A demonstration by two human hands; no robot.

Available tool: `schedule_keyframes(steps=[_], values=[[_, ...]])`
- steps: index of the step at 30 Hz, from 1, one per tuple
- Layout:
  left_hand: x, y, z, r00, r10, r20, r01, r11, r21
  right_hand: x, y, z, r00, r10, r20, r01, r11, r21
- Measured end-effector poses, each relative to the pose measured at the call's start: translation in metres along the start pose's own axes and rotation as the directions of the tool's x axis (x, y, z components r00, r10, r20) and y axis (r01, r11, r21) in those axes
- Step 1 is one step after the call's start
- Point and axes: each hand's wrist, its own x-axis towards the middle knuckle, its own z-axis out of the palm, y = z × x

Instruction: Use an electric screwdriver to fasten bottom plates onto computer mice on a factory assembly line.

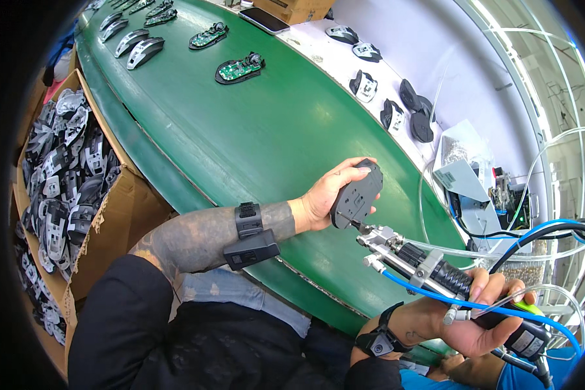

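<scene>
My left hand (321,200) is closed around a black computer mouse (359,194), its flat underside turned toward me. Over the green conveyor belt, the mouse is tilted up off the surface. My right hand (478,328) grips a powered screwdriver (437,268) with a silver metal head and a ribbed black body. Its bit meets the lower end of the mouse's underside, close to a screw hole; whether a screw sits there is too small to tell. A blue air hose (429,297) runs along the tool and over my right fingers.
Mice with bare green circuit boards (239,68) and grey-black mouse shells (145,53) lie farther up the belt. Cardboard boxes (117,224) full of shells stand left. Mouse parts (365,86) line the white ledge. A screw-feeding machine (494,201) and hoses are right. Another person's blue sleeve (520,376) shows lower right.
</scene>
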Motion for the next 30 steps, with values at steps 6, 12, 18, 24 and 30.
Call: schedule_keyframes(steps=[6, 12, 18, 24, 30], values=[[0.000, 0.001, 0.002, 1.000, -0.002, -0.016, 0.002, 1.000, 0.012, 0.001, -0.001, 0.001, 1.000, 0.020, 0.014, -0.020, 1.000, 0.010], [-0.003, -0.001, 0.004, 0.999, 0.002, -0.036, -0.001, 0.999, 0.034, -0.001, 0.001, 0.005, 1.000, -0.007, -0.010, 0.007, 1.000, -0.003], [-0.003, 0.000, 0.002, 0.995, 0.020, -0.098, -0.012, 0.996, 0.086, -0.002, 0.005, 0.006, 1.000, -0.029, -0.012, 0.028, 0.999, -0.033], [0.008, -0.004, -0.001, 0.977, -0.020, -0.215, 0.038, 0.996, 0.083, 0.005, -0.010, -0.004, 1.000, -0.018, 0.003, 0.019, 0.997, -0.076], [0.020, -0.002, -0.022, 0.954, -0.187, -0.233, 0.203, 0.978, 0.048, 0.010, 0.000, -0.014, 0.950, 0.127, -0.285, -0.132, 0.991, 0.004]])
